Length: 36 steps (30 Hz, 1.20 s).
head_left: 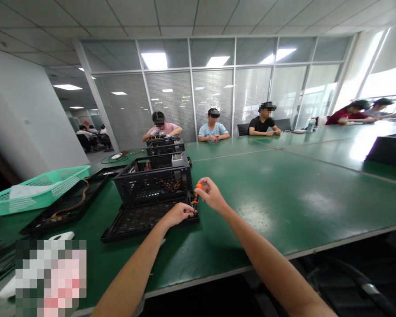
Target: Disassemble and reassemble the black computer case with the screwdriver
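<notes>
My right hand [211,193] grips the orange handle of a screwdriver [198,189], held nearly upright with its shaft pointing down. The tip reaches the right corner of a black panel [135,220] that lies flat on the table. At that same corner my left hand [181,214] has its fingers closed close to the tip; what they hold, if anything, is hidden. Behind the panel stands an open black computer case [155,182] with coloured wires and a grey power supply inside.
Left of the case lie another black panel with a ribbon cable [82,193] and a green plastic basket [36,193]. More black cases stand in a row behind. Several people sit around the green table [267,189]. A dark box [387,149] stands at the right edge.
</notes>
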{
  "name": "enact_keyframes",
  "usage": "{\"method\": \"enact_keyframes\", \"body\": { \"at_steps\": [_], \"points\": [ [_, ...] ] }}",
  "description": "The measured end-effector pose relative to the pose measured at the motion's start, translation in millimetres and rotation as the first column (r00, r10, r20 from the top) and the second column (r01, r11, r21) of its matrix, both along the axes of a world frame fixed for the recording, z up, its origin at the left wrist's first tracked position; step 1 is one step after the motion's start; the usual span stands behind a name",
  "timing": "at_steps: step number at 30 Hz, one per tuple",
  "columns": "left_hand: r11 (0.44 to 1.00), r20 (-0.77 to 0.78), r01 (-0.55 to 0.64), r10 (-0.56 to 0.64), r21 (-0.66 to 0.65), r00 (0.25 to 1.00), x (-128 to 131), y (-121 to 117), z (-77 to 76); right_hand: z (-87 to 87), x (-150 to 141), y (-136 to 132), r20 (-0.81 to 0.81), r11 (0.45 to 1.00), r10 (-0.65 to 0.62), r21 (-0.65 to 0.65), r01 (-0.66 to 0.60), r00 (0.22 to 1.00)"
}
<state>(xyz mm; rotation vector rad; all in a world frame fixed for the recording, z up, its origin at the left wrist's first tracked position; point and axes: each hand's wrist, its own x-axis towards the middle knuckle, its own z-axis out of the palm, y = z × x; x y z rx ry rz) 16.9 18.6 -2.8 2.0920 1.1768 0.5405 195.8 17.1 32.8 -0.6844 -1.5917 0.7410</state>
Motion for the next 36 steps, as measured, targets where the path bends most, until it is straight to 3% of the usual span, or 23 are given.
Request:
{"method": "enact_keyframes", "body": {
  "at_steps": [7, 12, 18, 23, 29, 36],
  "points": [
    [1.000, -0.010, 0.003, -0.003, 0.013, 1.000, -1.7, 0.5, -1.5, 3.6, 2.8, -4.0, 0.067, 0.999, 0.043, 0.026, -0.045, 0.997],
    [0.999, -0.025, 0.023, -0.022, 0.024, 0.999, -3.0, 1.0, -1.8, -0.9, 2.9, -1.2, 0.072, 0.997, -0.061, 0.041, 0.058, 0.996],
    [1.000, -0.021, 0.022, -0.021, 0.022, 1.000, -3.6, 2.0, -3.0, 1.2, 4.0, -4.4, 0.095, 1.000, 0.028, -0.006, -0.028, 0.995],
    [1.000, -0.030, 0.004, -0.004, 0.014, 1.000, -2.2, 1.0, -2.2, -0.4, 3.7, -4.7, 0.121, 0.995, -0.091, 0.055, 0.085, 0.988],
    [1.000, -0.040, 0.017, -0.017, 0.007, 0.999, -2.1, -0.5, 0.6, 0.7, 4.0, -4.4, 0.148, 0.998, -0.048, 0.047, 0.041, 0.988],
    [1.000, -0.049, -0.003, 0.004, 0.018, 0.999, -1.7, -3.2, 2.8, -3.1, 5.1, 0.0, 0.121, 0.996, -0.090, 0.039, 0.086, 0.989]
  ]
}}
